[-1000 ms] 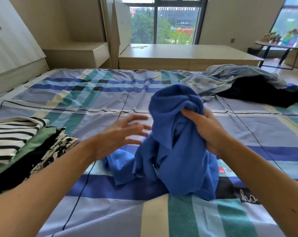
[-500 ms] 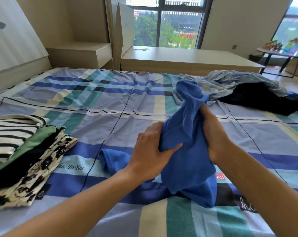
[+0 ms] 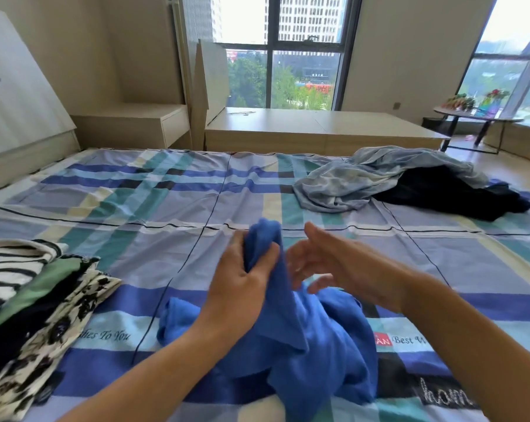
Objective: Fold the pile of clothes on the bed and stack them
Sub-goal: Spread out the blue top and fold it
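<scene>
Left hand (image 3: 239,293) gripping the bunched top of a blue garment (image 3: 312,339) near the front edge of the bed (image 3: 154,239), right hand (image 3: 342,266) just beside it, fingers spread, holding nothing, folded stack (image 3: 35,300) at left edge, unfolded pile (image 3: 394,181) toward far right corner.

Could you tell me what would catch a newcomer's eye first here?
The blue garment bunched at centre stands out, its top gripped by the left hand while the right hand hovers open beside it. A folded stack sits at left; an unfolded grey-and-black pile lies far right.
</scene>
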